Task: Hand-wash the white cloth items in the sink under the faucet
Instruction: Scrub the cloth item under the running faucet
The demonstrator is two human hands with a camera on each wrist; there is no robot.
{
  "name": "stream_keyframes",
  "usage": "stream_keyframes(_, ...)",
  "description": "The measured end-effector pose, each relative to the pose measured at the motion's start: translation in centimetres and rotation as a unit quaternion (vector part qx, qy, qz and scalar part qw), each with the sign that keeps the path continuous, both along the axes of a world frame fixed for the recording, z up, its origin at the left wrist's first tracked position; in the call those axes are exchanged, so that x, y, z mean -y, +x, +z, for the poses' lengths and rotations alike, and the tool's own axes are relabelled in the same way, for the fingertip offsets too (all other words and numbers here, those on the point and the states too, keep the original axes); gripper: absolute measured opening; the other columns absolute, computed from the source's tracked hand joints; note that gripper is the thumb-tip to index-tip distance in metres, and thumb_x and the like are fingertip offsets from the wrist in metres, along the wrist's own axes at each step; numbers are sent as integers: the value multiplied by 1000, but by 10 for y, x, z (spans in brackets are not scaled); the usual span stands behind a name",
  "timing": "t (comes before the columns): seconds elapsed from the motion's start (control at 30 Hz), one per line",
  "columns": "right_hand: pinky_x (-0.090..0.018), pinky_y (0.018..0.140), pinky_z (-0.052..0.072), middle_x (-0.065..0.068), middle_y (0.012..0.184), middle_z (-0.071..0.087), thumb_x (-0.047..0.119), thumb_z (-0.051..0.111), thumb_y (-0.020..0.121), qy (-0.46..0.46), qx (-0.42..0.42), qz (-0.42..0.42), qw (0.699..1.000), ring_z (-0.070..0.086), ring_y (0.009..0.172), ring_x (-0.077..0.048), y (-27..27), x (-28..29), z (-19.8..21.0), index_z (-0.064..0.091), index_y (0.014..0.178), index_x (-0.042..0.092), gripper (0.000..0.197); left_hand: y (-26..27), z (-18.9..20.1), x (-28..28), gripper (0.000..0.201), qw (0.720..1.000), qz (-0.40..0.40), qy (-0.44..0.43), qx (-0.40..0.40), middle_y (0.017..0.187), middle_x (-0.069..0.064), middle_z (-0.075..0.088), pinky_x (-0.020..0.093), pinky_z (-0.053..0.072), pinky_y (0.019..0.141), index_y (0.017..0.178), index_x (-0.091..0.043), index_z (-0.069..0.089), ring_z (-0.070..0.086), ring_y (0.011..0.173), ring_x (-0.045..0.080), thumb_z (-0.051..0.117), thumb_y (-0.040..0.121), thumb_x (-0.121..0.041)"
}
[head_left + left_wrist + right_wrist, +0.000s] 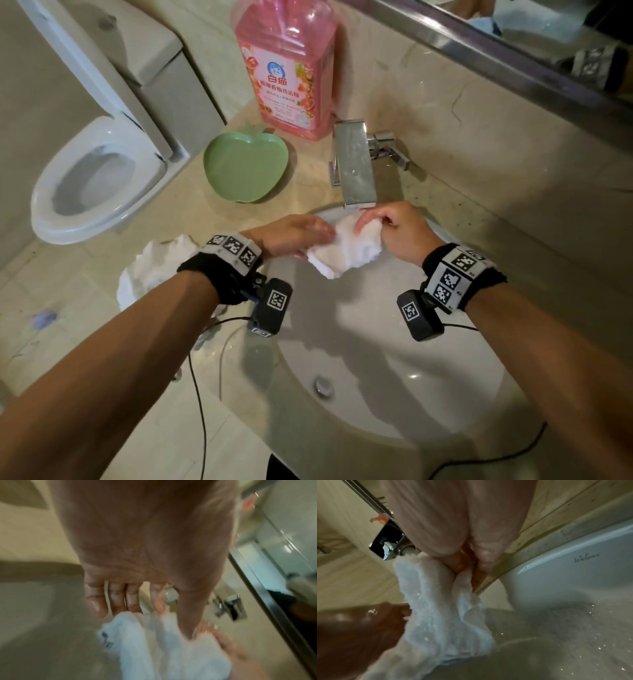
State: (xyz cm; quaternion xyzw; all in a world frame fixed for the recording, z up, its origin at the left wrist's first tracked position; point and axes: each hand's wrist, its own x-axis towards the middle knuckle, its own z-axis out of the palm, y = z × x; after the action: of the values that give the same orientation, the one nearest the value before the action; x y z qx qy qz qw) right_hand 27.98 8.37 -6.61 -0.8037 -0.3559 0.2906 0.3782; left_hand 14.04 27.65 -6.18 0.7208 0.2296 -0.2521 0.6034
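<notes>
A crumpled wet white cloth (346, 251) hangs between both hands, just below the spout of the chrome faucet (352, 164) and above the white sink (394, 342). My right hand (371, 219) pinches the cloth's upper end right under the spout; its curled fingers (462, 563) show clamped on the cloth (436, 615). My left hand (317, 238) holds the cloth's left side, the fingers (118, 599) laid along it and the thumb pressed over the cloth (154, 642). Droplets glint on the cloth and in the basin.
A second white cloth pile (161, 267) lies on the counter left of the sink. A green apple-shaped dish (245, 168) and a pink detergent bottle (291, 68) stand behind it. A toilet (96, 171) is at far left. The drain (323, 385) sits mid-basin.
</notes>
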Motion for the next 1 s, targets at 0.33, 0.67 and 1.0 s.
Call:
stream_keyframes(0.33, -20, 85, 47, -5, 107, 54, 4, 50, 90, -8, -83, 13, 996, 55, 105, -16, 5, 18, 9, 77, 102, 22, 34, 42, -22, 39, 41, 923, -174, 332, 85, 114, 4, 69, 20, 39, 90, 118, -17, 65, 60, 110, 23, 72, 79, -26)
stream_keyframes(0.67, -34, 89, 48, -12, 115, 57, 8, 75, 77, -140, 179, 44, 973, 59, 103, -31, -2, 7, -7, 64, 126, 13, 50, 43, -8, 30, 49, 925, -162, 335, 81, 131, 16, 58, 32, 45, 89, 136, -9, 48, 57, 117, 34, 56, 88, -9)
stream_keyframes(1.0, -44, 72, 63, -4, 111, 64, 14, 85, 65, -117, -269, -19, 956, 72, 94, -25, -11, -29, -15, 43, 128, 23, 77, 20, 0, 14, 53, 908, -101, 346, 213, 103, 1, 37, 39, 44, 73, 121, -8, 45, 52, 92, 33, 57, 71, 1)
